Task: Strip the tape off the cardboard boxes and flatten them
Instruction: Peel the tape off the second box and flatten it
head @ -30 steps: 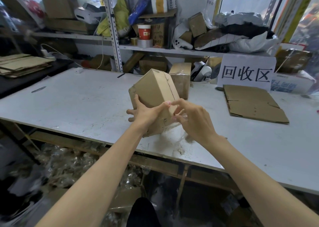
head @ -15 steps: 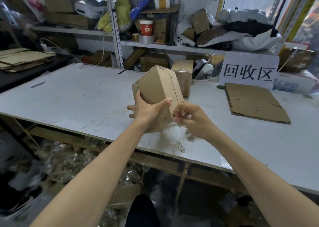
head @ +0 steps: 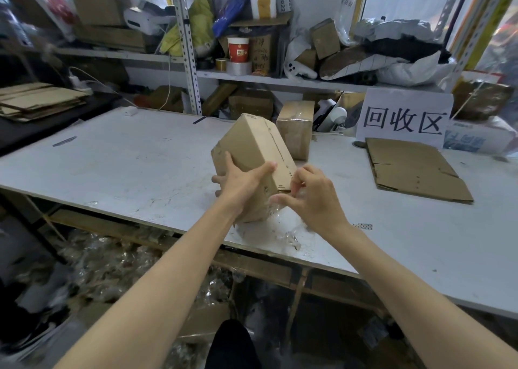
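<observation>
A closed brown cardboard box (head: 253, 147) is tilted above the white table (head: 117, 167) near its front edge. My left hand (head: 241, 182) grips its near left side, thumb across the front face. My right hand (head: 311, 197) is at the box's lower right corner, fingers curled and pinching clear tape (head: 280, 223) that trails down from the box onto the table. A second taped box (head: 295, 129) stands upright just behind. A flattened box (head: 412, 168) lies on the table to the right.
A white sign with black characters (head: 403, 119) leans at the back right. Cluttered shelves (head: 280, 75) run behind the table. Flat cardboard (head: 36, 101) is stacked at far left. Crumpled tape and plastic (head: 112, 259) fill the floor under the table.
My right hand has pulled down and right from the box corner, drawing clear tape off it. The box has tilted a little more upright in my left hand.
</observation>
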Demonstrator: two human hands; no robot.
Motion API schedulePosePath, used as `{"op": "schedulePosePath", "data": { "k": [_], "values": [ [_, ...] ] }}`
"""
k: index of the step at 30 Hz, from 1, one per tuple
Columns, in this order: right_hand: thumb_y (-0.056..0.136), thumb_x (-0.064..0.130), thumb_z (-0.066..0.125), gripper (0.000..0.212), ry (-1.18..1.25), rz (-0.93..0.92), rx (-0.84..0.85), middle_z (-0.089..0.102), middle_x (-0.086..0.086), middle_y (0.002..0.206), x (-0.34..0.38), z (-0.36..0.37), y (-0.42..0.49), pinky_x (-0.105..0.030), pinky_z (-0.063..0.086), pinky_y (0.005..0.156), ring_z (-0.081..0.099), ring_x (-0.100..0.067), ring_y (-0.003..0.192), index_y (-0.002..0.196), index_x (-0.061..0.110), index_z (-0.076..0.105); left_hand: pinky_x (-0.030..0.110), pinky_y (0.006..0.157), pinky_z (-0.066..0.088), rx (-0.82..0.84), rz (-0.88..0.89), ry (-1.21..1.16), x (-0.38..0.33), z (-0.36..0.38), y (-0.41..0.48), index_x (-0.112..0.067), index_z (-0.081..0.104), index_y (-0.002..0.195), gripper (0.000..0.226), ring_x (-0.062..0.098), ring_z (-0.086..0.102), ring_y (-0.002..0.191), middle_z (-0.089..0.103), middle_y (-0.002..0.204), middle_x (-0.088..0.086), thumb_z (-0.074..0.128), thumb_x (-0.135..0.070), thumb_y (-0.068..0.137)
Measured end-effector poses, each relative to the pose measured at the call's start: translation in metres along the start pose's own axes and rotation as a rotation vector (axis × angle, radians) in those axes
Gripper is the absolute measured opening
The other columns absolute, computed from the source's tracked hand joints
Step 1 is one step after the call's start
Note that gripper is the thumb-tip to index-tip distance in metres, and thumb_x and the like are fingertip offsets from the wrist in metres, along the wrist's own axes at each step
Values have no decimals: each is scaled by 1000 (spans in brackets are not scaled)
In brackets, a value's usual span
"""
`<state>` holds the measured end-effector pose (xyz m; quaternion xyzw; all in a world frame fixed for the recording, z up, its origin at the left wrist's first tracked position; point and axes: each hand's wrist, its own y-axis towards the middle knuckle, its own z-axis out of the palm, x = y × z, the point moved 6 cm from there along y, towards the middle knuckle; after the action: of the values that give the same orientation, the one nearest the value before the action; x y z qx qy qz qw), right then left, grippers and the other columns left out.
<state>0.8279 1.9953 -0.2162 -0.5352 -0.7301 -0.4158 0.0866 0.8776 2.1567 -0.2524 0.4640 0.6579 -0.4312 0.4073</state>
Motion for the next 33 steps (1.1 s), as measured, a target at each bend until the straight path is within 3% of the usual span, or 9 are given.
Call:
{"op": "schedulePosePath", "data": {
  "k": [3,7,12,17,21,26,29,31,33],
  "values": [
    [69,14,84,33,25,22,2,55,-8,85,-4,-3,4,-35,53,69,58,-24,76,67,4,53,58,109,34,55,-1,99,2,11,-7,-41,-10,153,142,41,26,137,16,147,11,78,-67,44],
    [68,-10,70,25,124,53,34,56,-14,86,-11,-2,-1,-27,54,67,61,-29,86,63,3,50,55,109,35,67,24,93,-3,9,-4,-36,-2,155,131,38,31,133,22,145,12,76,-58,52],
    [69,-15,63,21,290,146,-19,61,-16,81,-21,-7,-1,-32,59,69,66,-19,95,63,1,50,51,105,41,109,115,45,-7,-1,-2,-34,14,156,116,29,43,126,35,147,8,69,-55,56],
    [72,13,76,23,-90,179,-216,60,4,94,-17,-12,-1,-22,37,67,48,-20,98,86,16,58,51,105,41,111,138,42,-14,1,2,-40,14,155,98,28,44,125,36,148,7,55,-50,67],
    [66,23,86,65,-139,259,-252,56,1,100,-19,-23,3,-31,45,71,51,-18,95,120,16,51,53,105,40,105,127,35,-10,-3,10,-42,11,155,84,31,44,124,35,146,10,55,-40,83],
    [89,6,60,22,-3,274,-223,73,-7,95,-14,-15,8,-38,51,86,66,-24,94,107,12,70,42,104,39,54,197,105,-21,1,9,-44,30,148,64,28,43,117,34,140,11,49,-22,91],
    [90,30,58,25,-46,336,-199,69,-5,101,-14,-8,12,-32,43,82,52,-26,112,108,18,71,36,96,38,24,187,128,-23,2,8,-43,45,135,50,27,41,110,35,133,12,48,-23,89],
    [74,54,71,48,-202,342,-148,66,-4,97,-15,-6,13,-35,43,81,48,-25,110,106,19,70,36,93,40,-16,178,121,-22,2,6,-40,46,123,40,25,42,108,35,127,8,59,-37,86],
    [66,57,77,58,-186,345,-61,68,-3,97,-17,2,11,-37,48,82,54,-22,105,106,15,69,33,85,37,-63,198,129,-22,2,3,-37,41,114,54,21,42,102,33,120,3,76,-50,75]
  ]
}}
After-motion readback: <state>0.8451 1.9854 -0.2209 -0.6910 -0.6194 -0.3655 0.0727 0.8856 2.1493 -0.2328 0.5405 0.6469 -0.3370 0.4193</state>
